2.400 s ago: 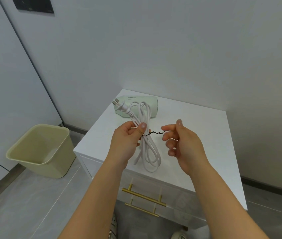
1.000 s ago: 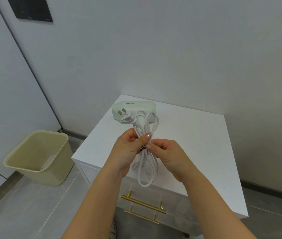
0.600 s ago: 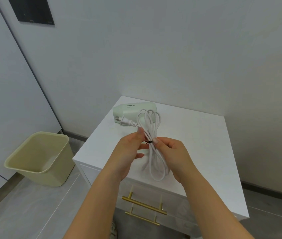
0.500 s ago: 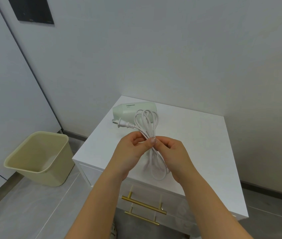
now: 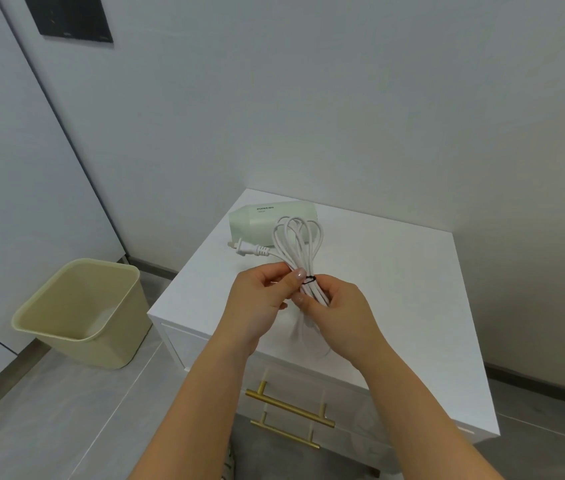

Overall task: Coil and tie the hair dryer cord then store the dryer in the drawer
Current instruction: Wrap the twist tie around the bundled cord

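Left hand (image 5: 257,303) and right hand (image 5: 340,310) meet at the thumbs (forearms converging), both curled, pinching the cord (image 5: 300,263)

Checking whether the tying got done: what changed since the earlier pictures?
The right hand brought the loose end of the black tie in; it now circles the coiled cord, which the left hand and right hand pinch there. The plug swung down to point left. The hair dryer, closed drawer and bin stayed put.

Head cam, fwd-down (close) over cabinet (image 5: 395,271).
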